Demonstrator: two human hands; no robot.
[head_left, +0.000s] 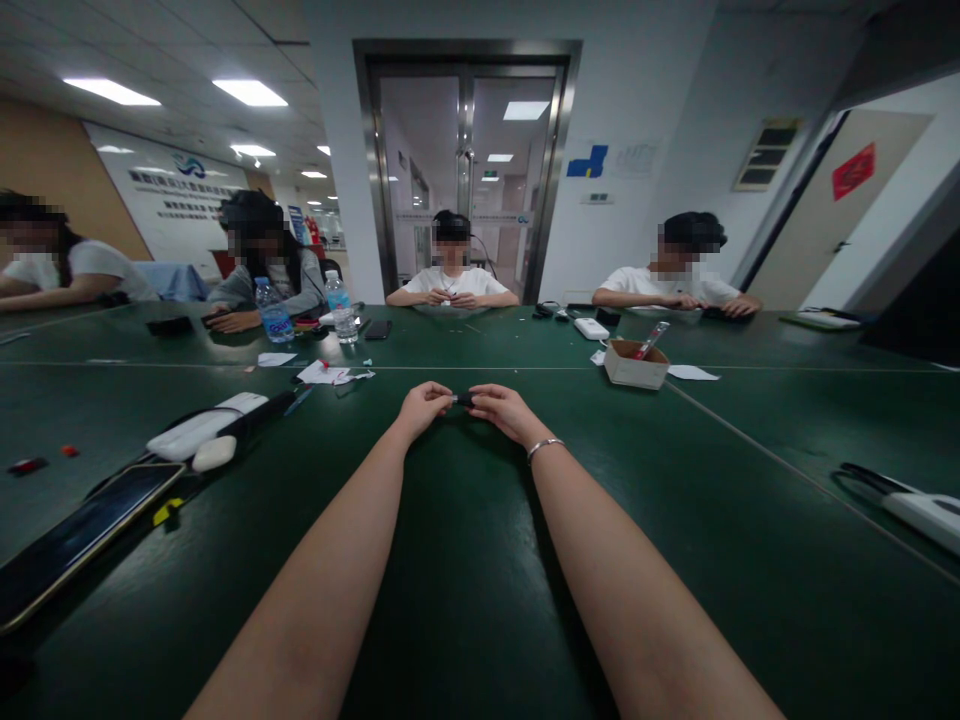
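Both my arms reach forward over the dark green table. Between my fingertips is a small black object with a silvery end, which looks like a USB stick, though it is too small to be sure. The fingers of my left hand pinch its silvery end. On its black end, the thumb and fingers of my right hand are closed. A silver bracelet circles my right wrist. Parts of the object are hidden by the fingers.
A phone, a white device and a white mouse-like piece lie left. Ahead stand two bottles, papers and a small cardboard box with a tube. A white device lies right. Several people sit across.
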